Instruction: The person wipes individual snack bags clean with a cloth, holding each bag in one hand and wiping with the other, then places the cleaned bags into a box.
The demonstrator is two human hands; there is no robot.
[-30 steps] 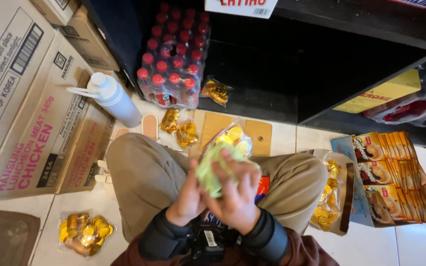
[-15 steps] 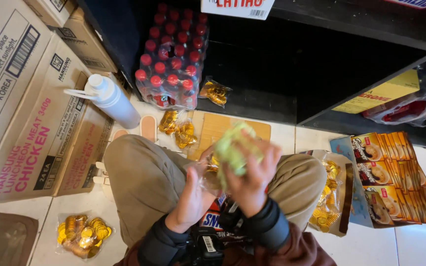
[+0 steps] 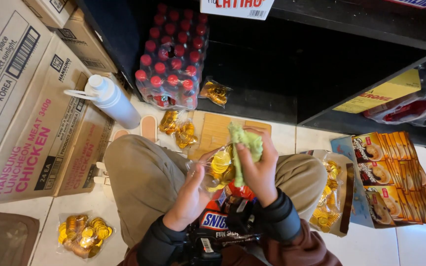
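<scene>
Person crouched on a pale tiled floor (image 3: 282, 135), knees in khaki trousers, seen from above.

Left hand (image 3: 193, 189): fingers curled closed around a clear plastic bag of gold foil-wrapped coins (image 3: 219, 167), held above the lap between the knees. Right hand (image 3: 258, 165): closed tight on a crumpled light green cloth (image 3: 245, 143), pressed against the top of that bag. The two hands sit just beside each other, the cloth touching the bag.

In the lap below the hands: dark candy packets with red and blue wrappers (image 3: 223, 212).

Floor around: a second clear bag of gold coins (image 3: 82, 235) by the left knee; two more small bags of coins (image 3: 178, 129) ahead of the knees, beside a flat piece of brown cardboard (image 3: 218, 129). A white plastic bottle with a cap (image 3: 110, 101) lies tilted against stacked brown cardboard cartons (image 3: 30, 113). A shrink-wrapped pack of red-capped bottles (image 3: 171, 61) stands in a dark shelf opening, another small coin bag (image 3: 214, 92) just beside it. To the right, an open display box of yellow-brown sachets (image 3: 395, 175) and a larger bag of gold coins (image 3: 332, 192) against the right knee.
</scene>
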